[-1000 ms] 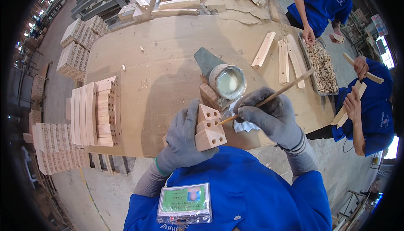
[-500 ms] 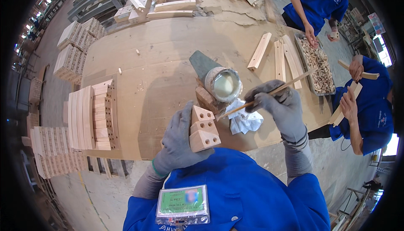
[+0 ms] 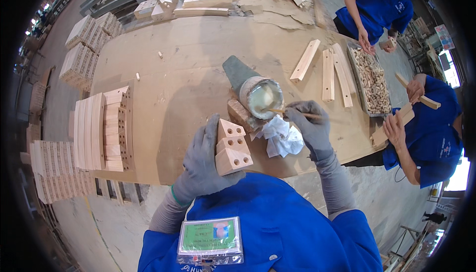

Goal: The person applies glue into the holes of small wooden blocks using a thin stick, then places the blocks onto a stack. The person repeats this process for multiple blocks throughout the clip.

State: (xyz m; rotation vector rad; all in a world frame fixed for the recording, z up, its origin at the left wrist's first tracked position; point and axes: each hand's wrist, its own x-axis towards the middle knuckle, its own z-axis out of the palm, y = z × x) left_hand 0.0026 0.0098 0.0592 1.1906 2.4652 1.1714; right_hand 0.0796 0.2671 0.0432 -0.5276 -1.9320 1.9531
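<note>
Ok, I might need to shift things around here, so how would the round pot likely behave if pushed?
The pot would probably slosh if jolted, since pale liquid shows inside. Its crusted rim suggests a rough surface rather than a slippery one. Pushing it could also knock the stick, which the right hand holds with its tip at the pot's mouth.

blocks (image 3: pixel 231 147): three, pale wood, side by side, two round holes per visible end, held in left hand (image 3: pixel 202 159) | stick (image 3: pixel 278 111): thin, tan, in right hand (image 3: pixel 311 125), tip inside cup | cup (image 3: pixel 245 100): round, crusted, whitish liquid (image 3: pixel 261 95) inside, left of right hand
</note>
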